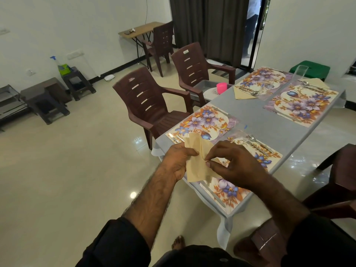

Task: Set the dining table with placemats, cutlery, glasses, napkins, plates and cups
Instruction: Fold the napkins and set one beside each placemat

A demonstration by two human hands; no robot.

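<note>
Holding a beige napkin (194, 166) above the near corner of the bench (258, 120), the person works it with both hands. The left hand (177, 160) has its grip curled round the napkin's left edge, thumb laid across the front of the paper. The right hand (235, 166) pinches a fold at the napkin's middle between thumb and forefinger, its other fingers loosely bent. The napkin stands partly unfolded, its upper flaps rising above the knuckles.

Directly under the napkin lies the nearest floral placemat (248, 170), with a fork and spoon (254, 143) on its far edge and a knife (212, 193) along its near edge. A second placemat (204, 122) lies just beyond the napkin, toward the nearer brown chair (152, 105). Farther from the napkin, two more placemats sit at the far end of the bench: the left far placemat (260, 78) has a folded napkin with cutlery (244, 92) and a clear glass (266, 89) beside it; the right far placemat (302, 103) has another folded napkin with cutlery (314, 83) and a tall clear glass (299, 73) near it.

On the second brown chair (196, 64), beyond the napkin and to the left of the bench, stand a pink cup (221, 88) and a white plate (212, 92).
</note>
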